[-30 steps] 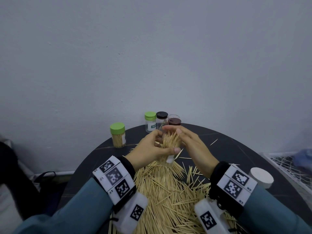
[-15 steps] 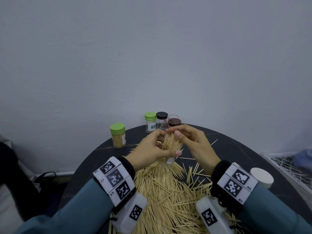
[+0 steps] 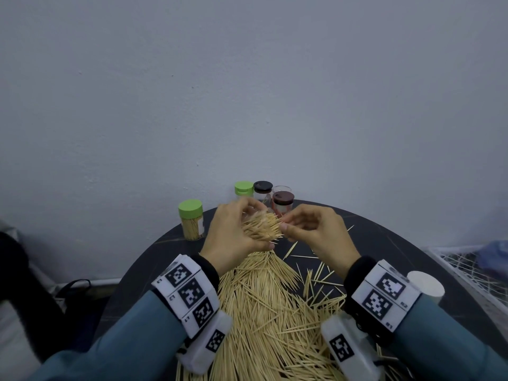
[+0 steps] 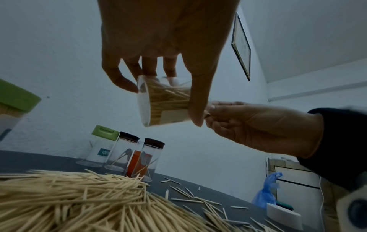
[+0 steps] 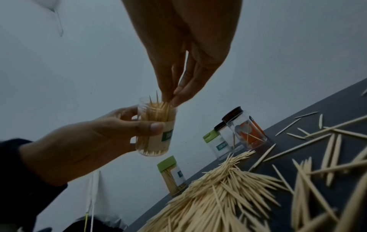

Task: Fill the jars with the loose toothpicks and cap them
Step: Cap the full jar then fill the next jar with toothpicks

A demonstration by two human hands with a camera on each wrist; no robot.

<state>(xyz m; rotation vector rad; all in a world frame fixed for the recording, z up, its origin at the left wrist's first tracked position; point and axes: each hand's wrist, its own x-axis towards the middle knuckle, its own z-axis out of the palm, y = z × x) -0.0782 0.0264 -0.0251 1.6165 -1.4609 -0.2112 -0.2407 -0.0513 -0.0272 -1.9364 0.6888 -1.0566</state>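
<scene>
My left hand [image 3: 255, 228] grips a clear labelled jar [image 4: 158, 102] packed with toothpicks, lifted above the table and tilted with its mouth toward my right hand. In the head view the jar body is hidden by my fingers and only the bristling toothpick ends [image 3: 264, 229] show. My right hand [image 3: 284, 225] pinches toothpick tips at the jar's mouth [image 5: 158, 105] between thumb and fingers. A big heap of loose toothpicks [image 3: 261, 312] covers the near part of the round dark table [image 3: 384, 243].
At the table's far edge stand a full green-capped jar [image 3: 191, 220], a green flip-cap jar [image 3: 243, 188], a black-lidded jar [image 3: 263, 188] and a dark-red-lidded jar [image 3: 283, 200]. A white cap [image 3: 426, 284] lies at the right. A wire rack [image 3: 467, 270] stands beyond the table.
My left hand has tipped the jar from nearly upright over to the right. My right hand has come from above the toothpicks to the mouth's right side and now pinches the tips.
</scene>
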